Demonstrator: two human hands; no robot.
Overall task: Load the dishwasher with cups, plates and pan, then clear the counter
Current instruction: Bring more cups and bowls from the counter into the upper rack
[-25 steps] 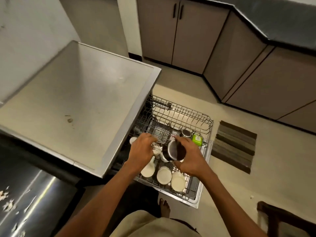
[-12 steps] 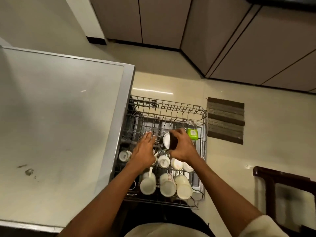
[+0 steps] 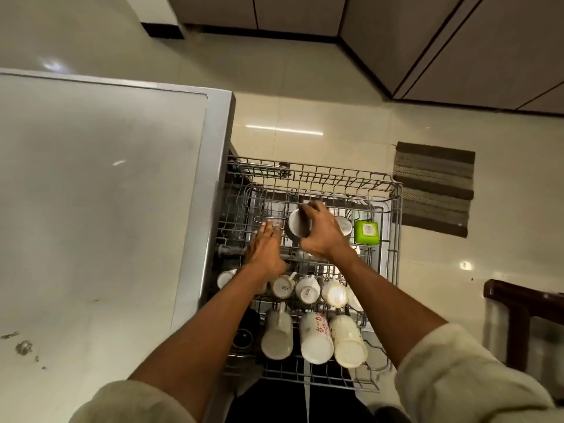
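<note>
The right hand curls its fingers and thumb round a small steel cup, holding it tipped on its side with the mouth facing left, over the far middle of the pulled-out dishwasher rack. The left hand lies flat just left of it, fingers straight and together, holding nothing; whether its fingertips touch the wire I cannot tell.

The cup looks thin-walled and metal, so I judge it light, stiff and unlikely to break, though its smooth polished wall could slip if wet. A wrap round the body, as now, seems the safest hold; a pinch at the rim would be less secure while turning it mouth-down between the tines.

Near the person, two rows of white ceramic mugs already lie inverted or tilted in the rack. These would be heavier and chip if knocked, so the steel cup should be set down apart from them. A green plastic box hangs at the rack's right side, just right of the right hand. The grey bench fills the left of the view; a striped mat lies on the floor at far right.
</note>
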